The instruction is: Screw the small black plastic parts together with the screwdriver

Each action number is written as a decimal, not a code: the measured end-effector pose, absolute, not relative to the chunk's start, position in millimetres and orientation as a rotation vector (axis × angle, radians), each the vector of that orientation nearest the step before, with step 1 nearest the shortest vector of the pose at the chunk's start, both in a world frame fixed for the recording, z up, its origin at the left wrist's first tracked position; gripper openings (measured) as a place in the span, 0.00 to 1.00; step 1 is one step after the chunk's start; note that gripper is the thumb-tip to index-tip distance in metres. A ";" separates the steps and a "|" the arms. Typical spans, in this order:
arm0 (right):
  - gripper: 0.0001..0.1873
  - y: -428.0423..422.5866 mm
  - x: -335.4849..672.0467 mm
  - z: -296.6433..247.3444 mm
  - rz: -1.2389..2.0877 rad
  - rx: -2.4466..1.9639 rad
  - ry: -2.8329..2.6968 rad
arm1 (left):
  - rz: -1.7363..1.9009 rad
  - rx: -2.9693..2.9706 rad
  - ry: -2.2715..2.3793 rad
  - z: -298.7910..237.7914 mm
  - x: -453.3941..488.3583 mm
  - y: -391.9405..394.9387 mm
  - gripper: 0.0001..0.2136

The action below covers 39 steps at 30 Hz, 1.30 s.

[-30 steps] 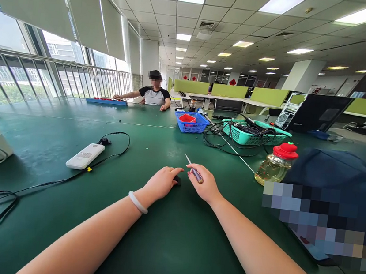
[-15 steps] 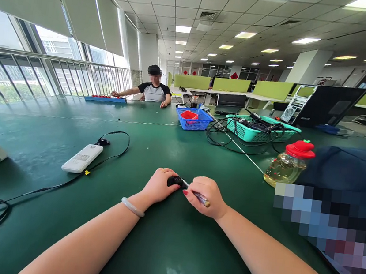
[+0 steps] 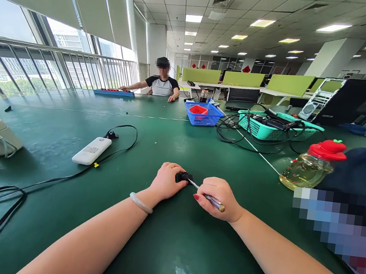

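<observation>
Left hand [image 3: 167, 182] grips a small black object [image 3: 185, 176] on the green table [image 3: 151, 257]; the right hand [image 3: 221, 195], slightly apart, clasps a screwdriver [image 3: 214, 201] whose tip reaches the object.

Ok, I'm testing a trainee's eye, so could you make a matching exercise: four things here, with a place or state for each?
1. thin tool
2. black part
3. bottle
4. red box

A. held by the left hand
B. inside the blue basket
C. in the right hand
D. topped with a red lid

Pairs: 1-C, 2-A, 3-D, 4-B
</observation>
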State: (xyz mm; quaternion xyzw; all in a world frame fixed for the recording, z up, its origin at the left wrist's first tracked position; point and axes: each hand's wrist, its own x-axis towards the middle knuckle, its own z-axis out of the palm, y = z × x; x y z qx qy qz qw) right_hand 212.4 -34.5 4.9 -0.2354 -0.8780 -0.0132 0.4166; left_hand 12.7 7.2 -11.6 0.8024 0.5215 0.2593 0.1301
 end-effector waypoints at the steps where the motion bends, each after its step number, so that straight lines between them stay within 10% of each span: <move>1: 0.21 -35.4 211.5 4.9 -0.045 -0.593 -2.212 | 0.747 2.331 1.516 -11.9 12.8 8.0 0.13; 18: 0.07 -37.4 209.9 3.7 0.163 -0.737 -2.212 | 0.726 2.347 1.496 -16.1 12.4 9.6 0.13; 39: 0.13 -40.6 207.6 2.4 -0.083 -0.728 -2.520 | 0.682 2.372 1.536 -16.7 12.8 9.1 0.14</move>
